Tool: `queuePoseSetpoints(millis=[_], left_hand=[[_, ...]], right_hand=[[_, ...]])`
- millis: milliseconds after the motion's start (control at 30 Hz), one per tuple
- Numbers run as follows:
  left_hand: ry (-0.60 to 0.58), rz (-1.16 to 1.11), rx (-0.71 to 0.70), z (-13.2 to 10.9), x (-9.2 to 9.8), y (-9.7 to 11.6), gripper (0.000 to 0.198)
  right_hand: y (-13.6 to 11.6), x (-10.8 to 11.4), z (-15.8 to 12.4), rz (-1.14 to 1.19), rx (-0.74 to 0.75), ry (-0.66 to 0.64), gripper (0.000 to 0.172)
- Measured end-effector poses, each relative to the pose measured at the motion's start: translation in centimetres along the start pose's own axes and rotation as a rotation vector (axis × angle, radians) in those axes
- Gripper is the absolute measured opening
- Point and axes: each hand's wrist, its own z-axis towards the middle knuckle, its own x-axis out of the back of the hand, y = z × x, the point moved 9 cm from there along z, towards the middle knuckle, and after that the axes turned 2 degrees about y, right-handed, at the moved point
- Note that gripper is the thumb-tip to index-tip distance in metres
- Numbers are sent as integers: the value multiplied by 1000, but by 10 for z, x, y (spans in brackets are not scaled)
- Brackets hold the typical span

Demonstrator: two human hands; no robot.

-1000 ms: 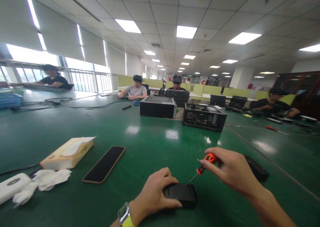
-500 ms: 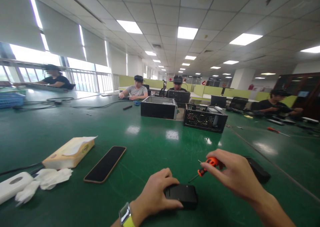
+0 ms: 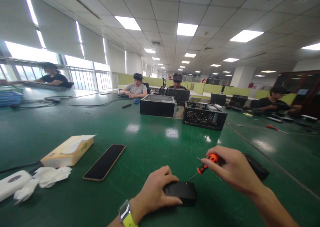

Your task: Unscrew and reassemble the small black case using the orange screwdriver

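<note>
My left hand (image 3: 158, 190) grips a small black box (image 3: 183, 191) on the green table, thumb on the near side and fingers at the far left. In my right hand (image 3: 231, 170) is a screwdriver (image 3: 208, 163) with an orange and black handle, pinched between thumb and fingers. Its thin shaft slants down to the left, and the tip is at the far edge of the black box, close to a small bright spot that may be a screw. Whether the tip touches it I cannot tell. Partly behind my right hand lies another black object (image 3: 257, 167).
On the left lie a phone (image 3: 105, 162), a tissue pack (image 3: 68, 150), crumpled tissues (image 3: 51, 176) and a white device (image 3: 13, 183). Two open computer cases (image 3: 158, 109) stand ahead. Another screwdriver (image 3: 276, 129) lies far right. Several people sit around the table.
The screwdriver's tip has come a little closer to the bright spot on the black box. My left hand keeps its hold on the box. The whole view has shifted slightly.
</note>
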Motion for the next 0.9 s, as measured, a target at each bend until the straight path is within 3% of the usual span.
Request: queuePoseSetpoints(millis=[900], left_hand=[[-16, -4, 44, -1, -5, -1, 49]], right_hand=[[4, -2, 2, -9, 6, -10, 28]])
